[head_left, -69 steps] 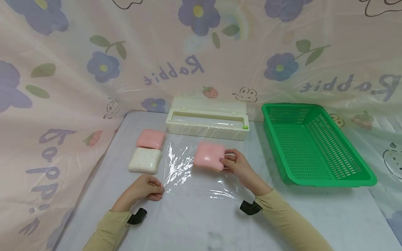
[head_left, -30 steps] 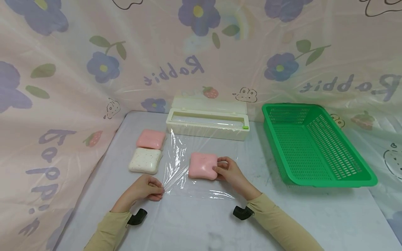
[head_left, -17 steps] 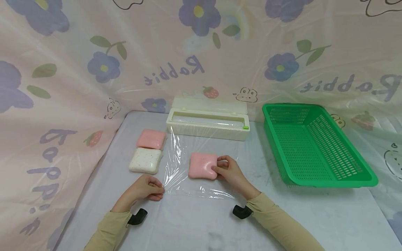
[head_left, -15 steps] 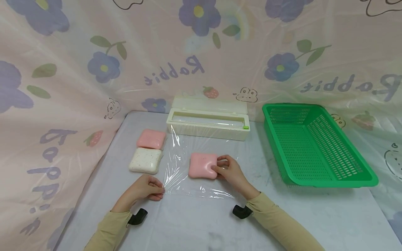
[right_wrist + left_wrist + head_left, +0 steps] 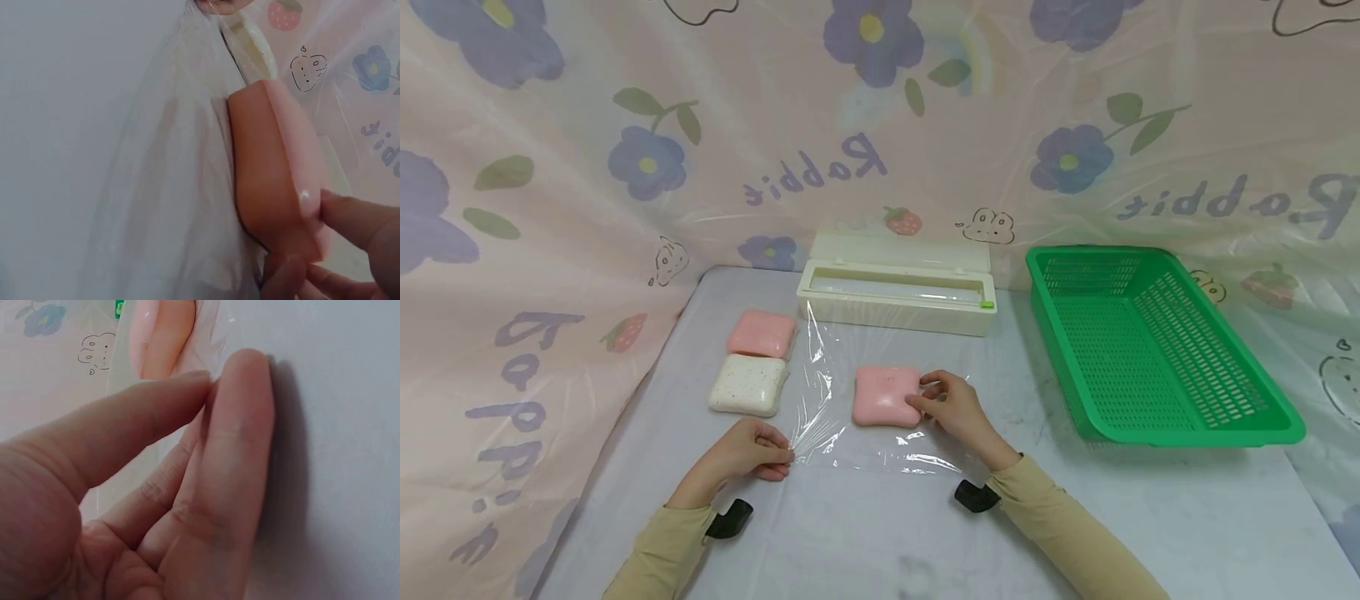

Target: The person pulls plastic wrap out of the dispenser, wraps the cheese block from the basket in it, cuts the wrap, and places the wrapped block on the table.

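In the head view a pink, toast-shaped slice [image 5: 886, 397] rests on a sheet of clear plastic wrap [image 5: 820, 417]. My right hand [image 5: 958, 412] holds the slice by its right edge, thumb on the pink face. The right wrist view shows the slice's tan side [image 5: 262, 162] and the wrap beneath it. My left hand [image 5: 741, 458] pinches the wrap's near left corner, where creases gather. From there the wrap runs back to a cream wrap dispenser [image 5: 895, 312] with its lid up. Left of the wrap lie another pink slice [image 5: 762, 333] and a white speckled slice [image 5: 747, 385].
A green plastic basket [image 5: 1195, 437] stands to the right of the dispenser. The table's white cover [image 5: 865, 542] extends in front of both hands. Behind and to the left hangs a printed curtain [image 5: 715, 108] with flowers.
Since the earliest frame my right hand has brought the pink slice left and nearer, onto the wrap. Over the last half second almost nothing moves. The left hand stays at its corner.
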{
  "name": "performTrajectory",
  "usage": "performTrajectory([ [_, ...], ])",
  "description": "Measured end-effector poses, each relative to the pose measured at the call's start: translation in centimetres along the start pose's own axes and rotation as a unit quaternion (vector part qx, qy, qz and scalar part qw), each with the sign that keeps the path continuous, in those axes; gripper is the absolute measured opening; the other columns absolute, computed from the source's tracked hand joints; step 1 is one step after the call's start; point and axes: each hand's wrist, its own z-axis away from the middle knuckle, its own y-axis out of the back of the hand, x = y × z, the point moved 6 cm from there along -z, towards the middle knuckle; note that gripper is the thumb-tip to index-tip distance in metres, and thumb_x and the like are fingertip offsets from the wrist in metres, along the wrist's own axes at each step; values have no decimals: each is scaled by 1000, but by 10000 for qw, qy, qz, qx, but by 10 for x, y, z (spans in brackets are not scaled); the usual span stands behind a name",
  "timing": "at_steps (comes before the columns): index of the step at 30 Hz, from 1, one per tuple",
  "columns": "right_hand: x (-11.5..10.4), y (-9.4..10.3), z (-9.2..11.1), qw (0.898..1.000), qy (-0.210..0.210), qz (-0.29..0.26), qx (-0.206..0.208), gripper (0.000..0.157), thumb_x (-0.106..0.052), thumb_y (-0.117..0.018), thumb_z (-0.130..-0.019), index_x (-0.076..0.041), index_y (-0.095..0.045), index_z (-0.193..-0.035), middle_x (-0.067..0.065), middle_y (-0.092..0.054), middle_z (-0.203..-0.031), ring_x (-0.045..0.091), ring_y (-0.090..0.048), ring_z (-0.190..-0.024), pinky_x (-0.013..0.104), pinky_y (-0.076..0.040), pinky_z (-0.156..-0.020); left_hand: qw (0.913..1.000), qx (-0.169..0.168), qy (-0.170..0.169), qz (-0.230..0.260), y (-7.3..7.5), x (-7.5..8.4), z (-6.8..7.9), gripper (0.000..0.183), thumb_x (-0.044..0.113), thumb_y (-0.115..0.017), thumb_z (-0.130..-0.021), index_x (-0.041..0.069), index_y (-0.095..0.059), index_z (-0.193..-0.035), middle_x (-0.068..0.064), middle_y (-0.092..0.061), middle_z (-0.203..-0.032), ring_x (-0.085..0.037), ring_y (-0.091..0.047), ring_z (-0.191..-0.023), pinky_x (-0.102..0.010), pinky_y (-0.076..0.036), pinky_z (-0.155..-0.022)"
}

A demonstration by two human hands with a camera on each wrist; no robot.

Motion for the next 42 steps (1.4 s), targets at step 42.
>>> performTrajectory([
  [42, 18, 44, 65, 9014, 3114, 1609, -2540, 21, 2, -73, -77, -18, -67, -82, -4, -59, -91, 9, -56, -85, 24, -50, -77, 9993, -333, -1, 169, 2, -1, -3, 20, 5, -63, -92, -13, -61, -100, -18, -69, -86, -24, -69, -75, -36, -59, -69],
])
